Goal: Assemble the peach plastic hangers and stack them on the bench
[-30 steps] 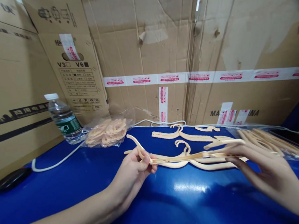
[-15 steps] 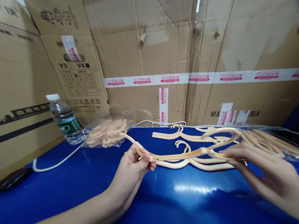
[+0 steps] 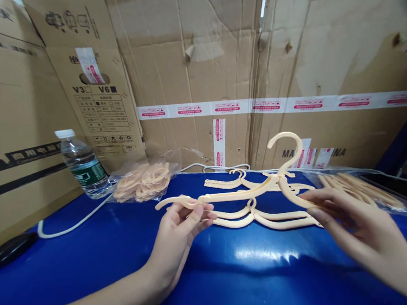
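Note:
A cream plastic clothes hanger is held up above the blue table between both hands, its hook pointing upward. My left hand is closed, thumb and fingers pinching the hanger's left end, where a short curved cream piece sticks out to the left. Whether that piece is joined to the arm, I cannot tell. My right hand pinches the tip of the hanger's right arm. Behind and below the held one, several similar cream hangers lie on the table, partly covered by it.
On the blue table, a clear bag of cream plastic parts and a water bottle are at the left. A black mouse trails a white cable. Another bag of parts lies right. Cardboard walls the back.
The hanger has turned so its hook, which lay forward and low, now stands upright. The curved piece at my left hand has tipped down to nearly level. Both hands keep their hold.

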Tool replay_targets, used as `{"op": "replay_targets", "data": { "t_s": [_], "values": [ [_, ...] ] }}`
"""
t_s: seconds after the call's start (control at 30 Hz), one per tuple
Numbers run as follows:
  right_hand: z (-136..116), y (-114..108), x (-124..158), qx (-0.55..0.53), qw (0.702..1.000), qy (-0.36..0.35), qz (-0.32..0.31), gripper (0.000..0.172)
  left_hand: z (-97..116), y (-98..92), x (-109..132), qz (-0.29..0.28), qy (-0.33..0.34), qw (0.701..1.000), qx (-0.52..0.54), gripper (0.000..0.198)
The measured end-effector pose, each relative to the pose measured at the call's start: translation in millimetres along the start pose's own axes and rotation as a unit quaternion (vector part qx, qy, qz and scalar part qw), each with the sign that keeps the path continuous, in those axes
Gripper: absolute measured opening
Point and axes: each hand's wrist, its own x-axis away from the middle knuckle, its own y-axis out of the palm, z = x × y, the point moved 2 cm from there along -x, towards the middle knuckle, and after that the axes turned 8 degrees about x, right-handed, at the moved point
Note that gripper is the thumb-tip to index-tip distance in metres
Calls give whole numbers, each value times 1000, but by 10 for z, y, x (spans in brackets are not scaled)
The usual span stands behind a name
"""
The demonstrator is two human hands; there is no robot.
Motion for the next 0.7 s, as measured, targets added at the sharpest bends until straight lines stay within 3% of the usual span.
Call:
{"op": "replay_targets", "data": {
  "t_s": [0.07, 0.13, 0.23, 0.3, 0.37, 0.53, 0.7],
  "values": [
    [34, 5, -35, -31, 999, 6, -25, 14, -43, 19, 69, -52, 7, 993, -109, 16],
    [69, 26, -65, -52, 997, 14, -62, 11, -75, 72, 174, -174, 56, 949, -255, 7],
    [110, 91, -64, -77, 987, 37, -139, 9, -126, 149, 357, -383, 178, 803, -420, 27],
    [115, 140, -40, -81, 976, 46, -198, 10, -173, 143, 424, -438, 233, 733, -465, 34],
    [101, 172, -15, -75, 967, 43, -241, 11, -233, 89, 419, -429, 248, 718, -488, 42],
    [68, 184, 7, -39, 958, 21, -283, 9, -373, -69, 317, -403, 192, 726, -523, 58],
    [68, 189, -8, 24, 952, -10, -305, 10, -221, 44, 320, -387, 177, 728, -538, 61]
  ]
}}
